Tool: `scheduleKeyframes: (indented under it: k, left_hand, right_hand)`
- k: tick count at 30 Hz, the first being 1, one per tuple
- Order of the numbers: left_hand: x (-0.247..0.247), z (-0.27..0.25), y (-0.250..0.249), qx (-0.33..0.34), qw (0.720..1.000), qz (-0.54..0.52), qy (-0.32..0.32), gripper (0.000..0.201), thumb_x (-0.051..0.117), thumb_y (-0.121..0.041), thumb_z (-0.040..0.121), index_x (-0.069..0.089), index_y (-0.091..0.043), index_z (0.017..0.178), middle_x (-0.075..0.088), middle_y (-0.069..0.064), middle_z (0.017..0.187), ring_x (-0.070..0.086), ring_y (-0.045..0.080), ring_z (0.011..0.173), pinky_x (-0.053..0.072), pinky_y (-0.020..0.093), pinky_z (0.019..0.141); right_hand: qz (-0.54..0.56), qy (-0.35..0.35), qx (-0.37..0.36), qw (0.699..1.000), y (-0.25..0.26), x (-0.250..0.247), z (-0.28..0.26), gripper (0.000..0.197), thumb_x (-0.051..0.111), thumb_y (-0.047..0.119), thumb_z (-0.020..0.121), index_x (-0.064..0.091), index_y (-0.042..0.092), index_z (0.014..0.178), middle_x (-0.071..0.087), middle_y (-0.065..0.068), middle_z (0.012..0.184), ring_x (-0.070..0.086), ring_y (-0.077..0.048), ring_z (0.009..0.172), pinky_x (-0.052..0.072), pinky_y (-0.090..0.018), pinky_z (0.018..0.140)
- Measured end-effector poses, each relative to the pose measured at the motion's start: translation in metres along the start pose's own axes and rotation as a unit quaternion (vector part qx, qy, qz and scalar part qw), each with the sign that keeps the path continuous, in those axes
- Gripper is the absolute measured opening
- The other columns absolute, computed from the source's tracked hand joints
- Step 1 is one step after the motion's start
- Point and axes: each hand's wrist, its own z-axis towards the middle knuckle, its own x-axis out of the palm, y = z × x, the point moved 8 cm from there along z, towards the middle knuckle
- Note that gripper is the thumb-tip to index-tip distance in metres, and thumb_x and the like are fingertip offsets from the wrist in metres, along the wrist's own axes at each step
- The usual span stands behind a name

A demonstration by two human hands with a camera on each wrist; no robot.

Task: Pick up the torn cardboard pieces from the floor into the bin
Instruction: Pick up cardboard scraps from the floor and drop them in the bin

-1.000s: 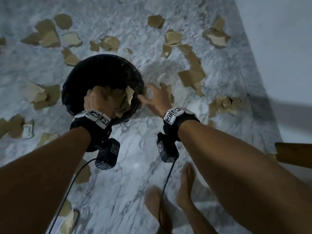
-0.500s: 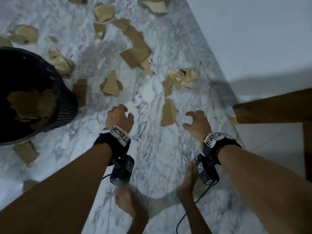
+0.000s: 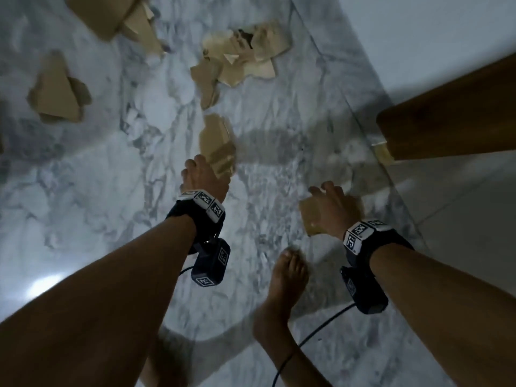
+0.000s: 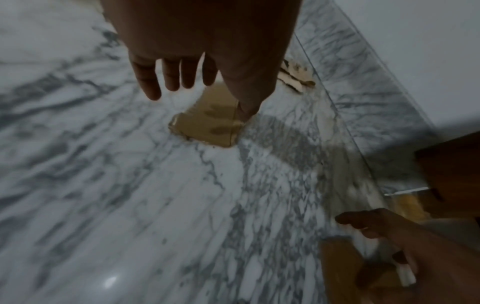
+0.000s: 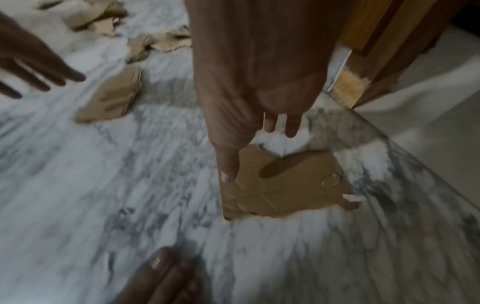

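- Left hand [image 3: 205,177]: fingers spread and straight, held low over the floor at the near edge of a cardboard piece [image 3: 217,143]; nothing gripped. Whether it touches the piece cannot be told.
- Right hand [image 3: 336,209]: fingers loosely extended and apart, over a second cardboard piece [image 3: 310,216] that lies flat on the floor; thumb tip at the piece's left edge, contact unclear; nothing clasped.
- Marble floor [image 3: 111,219]: white with grey veins, carrying all pieces.
- Cardboard cluster [image 3: 243,57]: several overlapping torn pieces, far centre.
- Cardboard pair [image 3: 57,93]: far left, well apart from both hands.
- Large cardboard pieces [image 3: 122,18]: at the far edge, partly cut off.
- Wooden furniture [image 3: 452,113]: right side, by the wall.
- Bare foot [image 3: 287,280]: near, between the forearms.
- Bin: out of frame.
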Motion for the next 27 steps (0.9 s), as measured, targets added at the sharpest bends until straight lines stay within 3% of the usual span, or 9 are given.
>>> scheduleKeyframes:
  k: [2,7,12,16,18,20,21,24,27]
  left_hand:
    - [0.013,0.012,-0.002,-0.028,0.999,-0.010,-0.017,0.080,0.065,-0.044,0.083,0.026,-0.003,0.140,0.032,0.017,0.140,0.035,0.039,0.128,0.037,0.054,0.101]
    - [0.025,0.032,-0.011,-0.076,0.994,-0.041,-0.074,0.105,0.073,-0.050,0.074,0.013,-0.001,0.146,0.030,0.017,0.143,0.032,0.036,0.132,0.032,0.050,0.105]
    - [0.029,0.048,-0.017,-0.104,0.990,0.025,-0.093,0.086,0.073,-0.040,0.077,0.028,0.000,0.138,0.038,0.017,0.135,0.039,0.033,0.124,0.036,0.043,0.099]
    - [0.030,0.053,-0.010,-0.117,0.992,-0.028,-0.025,0.072,0.075,-0.033,0.075,0.041,-0.001,0.129,0.047,0.017,0.131,0.047,0.034,0.123,0.041,0.044,0.100]
    - [0.017,0.049,-0.011,-0.095,0.994,-0.039,-0.024,0.047,0.065,-0.037,0.082,0.055,-0.003,0.113,0.057,0.019,0.118,0.057,0.037,0.110,0.049,0.043,0.089]
    - [-0.004,0.042,-0.017,-0.082,0.995,-0.041,-0.025,0.042,0.060,-0.040,0.085,0.059,-0.003,0.104,0.061,0.020,0.111,0.060,0.038,0.104,0.051,0.041,0.083]
    - [-0.017,0.039,-0.021,-0.077,0.996,-0.037,-0.023,0.041,0.059,-0.038,0.086,0.059,-0.002,0.105,0.061,0.021,0.113,0.059,0.038,0.106,0.050,0.041,0.084]
    - [-0.059,0.036,-0.033,-0.071,0.997,-0.010,-0.025,0.037,0.055,-0.029,0.090,0.057,0.000,0.112,0.056,0.022,0.122,0.052,0.038,0.116,0.046,0.043,0.091]
    - [-0.102,0.038,-0.046,-0.072,0.997,-0.011,-0.028,0.036,0.057,-0.027,0.089,0.059,0.000,0.112,0.056,0.022,0.122,0.053,0.037,0.116,0.047,0.044,0.091]
  right_hand:
    - [-0.058,-0.019,-0.008,0.998,0.001,0.009,0.009,0.076,0.072,0.032,0.081,0.030,0.022,0.143,0.036,-0.011,0.137,0.043,-0.034,0.123,0.045,-0.048,0.088]
    - [-0.102,-0.063,-0.053,0.991,0.006,0.013,0.026,0.060,0.068,0.024,0.081,0.042,0.016,0.134,0.053,-0.012,0.116,0.053,-0.035,0.105,0.045,-0.046,0.082]
    - [-0.109,0.001,-0.103,0.989,0.004,0.016,0.033,0.044,0.065,0.027,0.084,0.050,0.016,0.124,0.051,-0.009,0.123,0.053,-0.031,0.110,0.041,-0.043,0.091]
    - [-0.084,0.028,-0.128,0.988,0.012,0.002,0.037,0.033,0.064,0.022,0.086,0.055,0.010,0.116,0.047,-0.010,0.119,0.060,-0.033,0.096,0.042,-0.035,0.071]
    - [-0.028,0.025,-0.127,0.991,0.017,-0.021,0.040,0.026,0.058,0.018,0.090,0.053,0.006,0.113,0.045,-0.014,0.114,0.060,-0.037,0.093,0.039,-0.034,0.066]
    - [0.017,0.005,-0.139,0.990,0.027,-0.056,0.044,0.012,0.054,0.013,0.092,0.055,0.006,0.101,0.045,-0.018,0.110,0.060,-0.039,0.087,0.035,-0.035,0.063]
    - [0.015,-0.013,-0.151,0.988,0.034,-0.077,0.044,0.005,0.055,0.013,0.091,0.054,0.008,0.093,0.046,-0.019,0.109,0.060,-0.039,0.083,0.033,-0.035,0.062]
    - [0.020,-0.057,-0.176,0.982,0.057,-0.144,0.046,0.014,0.067,0.006,0.082,0.052,0.006,0.081,0.050,-0.021,0.098,0.059,-0.039,0.067,0.035,-0.034,0.054]
    - [-0.001,-0.088,-0.174,0.981,0.077,-0.205,0.056,0.016,0.066,0.014,0.085,0.056,0.003,0.092,0.048,-0.017,0.105,0.059,-0.037,0.075,0.036,-0.035,0.058]
